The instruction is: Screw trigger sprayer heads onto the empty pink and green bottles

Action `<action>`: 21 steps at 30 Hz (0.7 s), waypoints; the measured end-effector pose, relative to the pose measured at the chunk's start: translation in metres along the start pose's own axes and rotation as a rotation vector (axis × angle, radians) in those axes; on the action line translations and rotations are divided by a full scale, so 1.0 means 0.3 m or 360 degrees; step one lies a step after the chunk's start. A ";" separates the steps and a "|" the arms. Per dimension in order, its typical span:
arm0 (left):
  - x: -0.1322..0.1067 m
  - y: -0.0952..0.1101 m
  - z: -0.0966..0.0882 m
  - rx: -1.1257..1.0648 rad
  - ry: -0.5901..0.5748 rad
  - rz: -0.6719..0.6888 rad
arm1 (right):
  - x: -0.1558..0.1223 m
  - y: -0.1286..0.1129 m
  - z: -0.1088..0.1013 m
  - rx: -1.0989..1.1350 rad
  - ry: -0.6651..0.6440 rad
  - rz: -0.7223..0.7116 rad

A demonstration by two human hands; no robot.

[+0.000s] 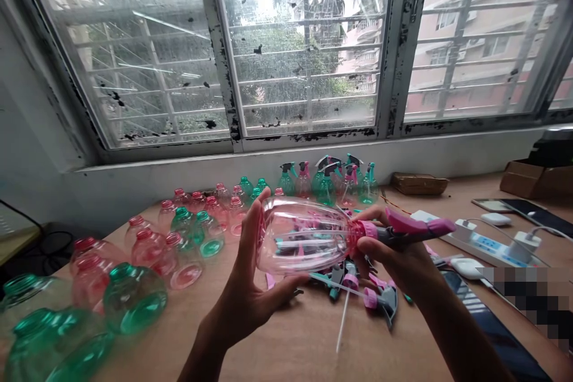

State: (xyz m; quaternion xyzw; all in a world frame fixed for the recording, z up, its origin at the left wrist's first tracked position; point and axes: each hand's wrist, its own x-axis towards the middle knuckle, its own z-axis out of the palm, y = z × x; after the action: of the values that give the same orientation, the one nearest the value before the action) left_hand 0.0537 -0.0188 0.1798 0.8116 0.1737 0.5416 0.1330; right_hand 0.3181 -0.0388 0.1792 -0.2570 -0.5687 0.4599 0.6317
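A clear pink spray bottle (308, 236) lies sideways in the air between my hands, above the table. My left hand (250, 286) cups its base end, thumb below and fingers behind. At the neck, my right hand (380, 245) is closed around the pink collar of the spray head (418, 227), which is dark grey with a pink trigger and points right. Through the bottle and beneath it shows a pile of loose spray heads (351, 280) with thin dip tubes. One grey and pink spray head (382, 304) lies at the pile's near edge.
Open pink bottles (150, 248) and green bottles (134, 298) stand on the left. Several bottles with spray heads (329, 182) stand by the wall. On the right are a power strip (483, 242), a dark tablet-like device (492, 328), a brown packet (418, 183) and a cardboard box (532, 178).
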 end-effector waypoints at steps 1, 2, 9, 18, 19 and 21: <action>0.000 0.000 0.001 0.0008 0.0012 -0.0050 | 0.000 0.001 0.000 -0.0030 -0.0008 0.0010; 0.000 0.001 0.001 0.0021 0.0019 -0.0097 | 0.000 0.002 0.001 -0.0057 -0.0018 0.0014; 0.006 -0.010 0.005 0.0027 0.0026 -0.0066 | 0.001 0.008 0.003 0.0030 -0.0062 0.0034; 0.002 -0.008 0.011 0.0069 0.0016 -0.0127 | -0.002 -0.004 0.009 0.0070 -0.0096 0.0067; 0.002 -0.005 0.012 0.0058 0.0016 -0.0100 | -0.002 -0.004 0.008 0.0064 -0.0088 0.0073; 0.006 -0.003 0.015 0.0047 0.0027 0.0028 | -0.002 -0.005 0.007 0.0061 -0.0069 0.0081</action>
State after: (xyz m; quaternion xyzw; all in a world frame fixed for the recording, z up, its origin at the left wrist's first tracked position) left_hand 0.0583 -0.0174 0.1793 0.8103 0.1757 0.5471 0.1147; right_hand 0.3167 -0.0404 0.1806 -0.2493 -0.5665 0.4921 0.6121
